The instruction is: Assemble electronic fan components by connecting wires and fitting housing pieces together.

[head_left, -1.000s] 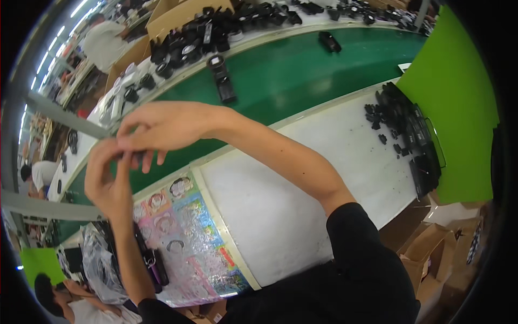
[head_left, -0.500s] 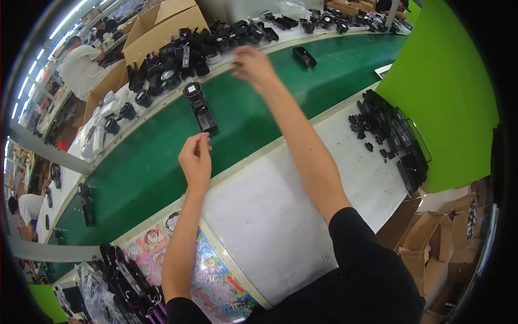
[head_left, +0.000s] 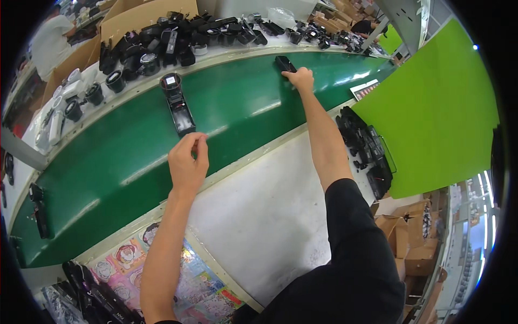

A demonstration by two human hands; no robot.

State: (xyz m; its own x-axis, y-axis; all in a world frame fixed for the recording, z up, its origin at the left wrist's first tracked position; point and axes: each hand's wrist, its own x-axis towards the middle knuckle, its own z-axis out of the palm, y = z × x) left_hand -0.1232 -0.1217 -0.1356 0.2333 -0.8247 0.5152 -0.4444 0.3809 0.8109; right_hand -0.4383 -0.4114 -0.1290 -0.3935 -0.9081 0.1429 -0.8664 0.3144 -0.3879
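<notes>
A long black plastic housing with a round end and an open tray-like body (head_left: 182,114) lies on the green conveyor belt (head_left: 232,116). Just below its near end is my left hand (head_left: 187,164), thumb and fingers pinched together; whatever they hold, if anything, is hidden. Farther right, my outstretched right hand (head_left: 302,80) grips the near end of a smaller black plastic shell (head_left: 284,63) on the belt. That hand's fingertips are partly hidden.
Black parts are heaped (head_left: 172,43) along the far ledge, beside a cardboard box (head_left: 145,24). Another black device (head_left: 39,213) lies at the belt's left. A white worktop (head_left: 259,216) is nearest me, with black battery-like packs (head_left: 369,151) by a green panel (head_left: 431,124).
My right hand has moved right, from above the belt to the smaller black shell. My left hand stays pinched by the long housing. The whole view has shifted.
</notes>
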